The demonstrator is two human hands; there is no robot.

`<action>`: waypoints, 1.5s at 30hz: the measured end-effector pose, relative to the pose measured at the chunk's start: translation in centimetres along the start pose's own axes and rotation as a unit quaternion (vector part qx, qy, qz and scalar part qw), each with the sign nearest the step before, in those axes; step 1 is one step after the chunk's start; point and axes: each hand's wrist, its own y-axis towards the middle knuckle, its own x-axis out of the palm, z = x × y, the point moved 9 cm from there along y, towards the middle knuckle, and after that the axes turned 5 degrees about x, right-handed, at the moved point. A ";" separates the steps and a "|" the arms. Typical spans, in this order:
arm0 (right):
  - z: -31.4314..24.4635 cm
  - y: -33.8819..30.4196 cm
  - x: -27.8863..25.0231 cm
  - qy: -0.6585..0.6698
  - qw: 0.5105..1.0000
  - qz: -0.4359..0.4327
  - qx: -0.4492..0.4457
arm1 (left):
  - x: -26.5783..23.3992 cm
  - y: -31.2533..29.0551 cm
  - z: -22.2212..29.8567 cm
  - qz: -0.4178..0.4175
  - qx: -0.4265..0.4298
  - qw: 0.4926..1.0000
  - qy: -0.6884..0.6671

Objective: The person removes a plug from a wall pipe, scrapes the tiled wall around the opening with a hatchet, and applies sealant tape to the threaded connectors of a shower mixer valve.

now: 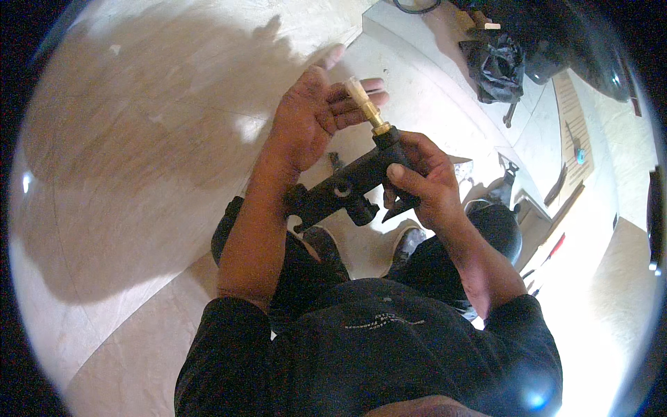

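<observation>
A black valve body [344, 184], tube-shaped with short side stubs, is held at a slant in front of my chest. From its upper end sticks a brass fitting [376, 119] with a pale, see-through tip. My right hand [424, 177] is closed around the valve body near that end. Dark pointed pieces show beside this hand; I cannot tell what they belong to. My left hand [319, 108] is open, palm turned up and fingers stretched out behind the brass fitting. Whether those fingers touch the fitting is unclear.
A large pale stone-look surface [139, 139] rises at the left. A crumpled black plastic bag [495, 66] lies at the upper right, near dark bulky objects. A long patterned strip [573, 125] and a red-handled tool [556, 247] lie to the right. My shoes [410, 244] stand below the valve.
</observation>
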 end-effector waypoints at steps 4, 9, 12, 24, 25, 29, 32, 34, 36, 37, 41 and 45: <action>-1.4 -0.3 0.2 -0.007 0.998 0.019 -0.066 | -8.0 0.7 3.3 0.108 0.039 0.991 -0.064; -1.8 0.1 -0.8 0.001 0.994 0.044 -0.102 | -8.7 -2.4 9.3 0.205 0.145 0.967 0.051; -2.4 0.4 -1.2 -0.003 0.991 0.069 -0.112 | -2.4 -5.1 12.3 0.199 0.247 0.900 0.298; -2.8 -3.7 2.6 -0.038 0.983 0.091 -0.156 | 9.6 -6.6 8.2 0.083 0.142 0.912 0.376; -2.4 -4.3 2.8 -0.037 0.984 0.098 -0.144 | 9.1 -6.7 7.6 0.091 0.081 0.938 0.323; -2.3 -6.5 4.3 -0.020 0.990 0.036 -0.138 | 9.8 -8.7 5.3 0.121 -0.065 0.977 0.165; -2.9 -7.5 5.9 -0.019 0.991 -0.004 -0.134 | 10.4 -9.3 5.1 0.070 -0.068 0.992 0.085; -3.1 -7.7 7.0 -0.020 0.992 -0.036 -0.122 | 10.4 -10.0 6.1 0.088 -0.060 0.985 0.134; -2.6 -7.3 7.5 -0.031 0.994 -0.044 -0.094 | 10.8 -10.6 7.3 0.108 -0.052 0.976 0.182; -2.7 -7.4 8.1 -0.035 0.994 -0.053 -0.091 | 10.7 -11.1 7.8 0.130 -0.051 0.965 0.222; -2.7 -7.9 10.3 -0.030 0.993 -0.101 -0.049 | 9.1 -12.6 8.6 0.185 -0.007 0.957 0.222; -2.0 -8.0 11.2 -0.042 0.989 -0.141 -0.004 | 7.4 -13.3 7.9 0.204 0.013 0.960 0.192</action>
